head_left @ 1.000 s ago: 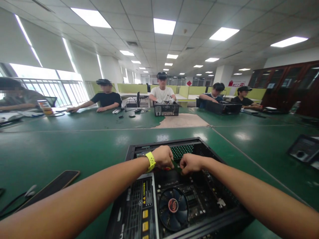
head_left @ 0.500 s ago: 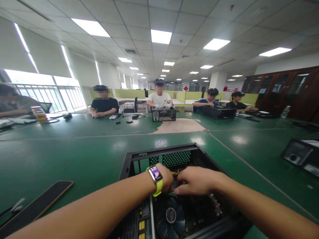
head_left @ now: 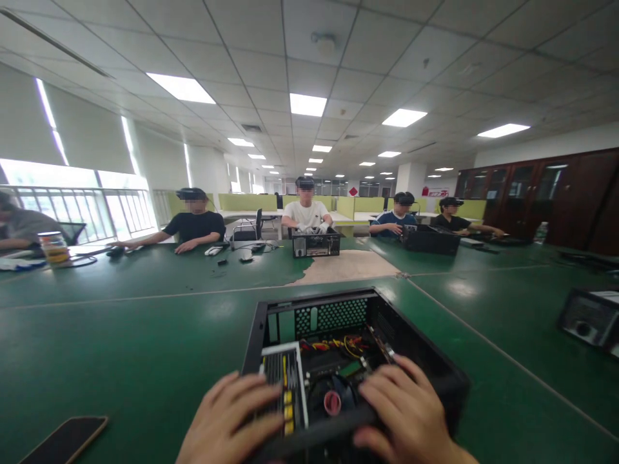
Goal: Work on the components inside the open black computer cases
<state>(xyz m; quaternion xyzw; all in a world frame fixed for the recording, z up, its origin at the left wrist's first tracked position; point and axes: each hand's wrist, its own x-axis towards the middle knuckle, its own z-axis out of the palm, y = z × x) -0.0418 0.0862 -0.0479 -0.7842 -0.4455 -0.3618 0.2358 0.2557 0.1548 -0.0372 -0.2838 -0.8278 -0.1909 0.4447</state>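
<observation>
An open black computer case lies on the green table in front of me. Inside it I see a power supply with yellow labels, a round fan with a red hub and coloured wires. My left hand rests on the near left edge of the case, fingers spread over the power supply. My right hand lies on the near right edge, fingers curled over the rim beside the fan.
A dark phone lies at the near left. Several people sit along the far side with other black cases. Another black unit stands at the right. A worn bare patch marks the table's middle.
Both hands have drawn back from deep inside the case to its near edge, letting go of the small green part they held. The view has tilted upward.
</observation>
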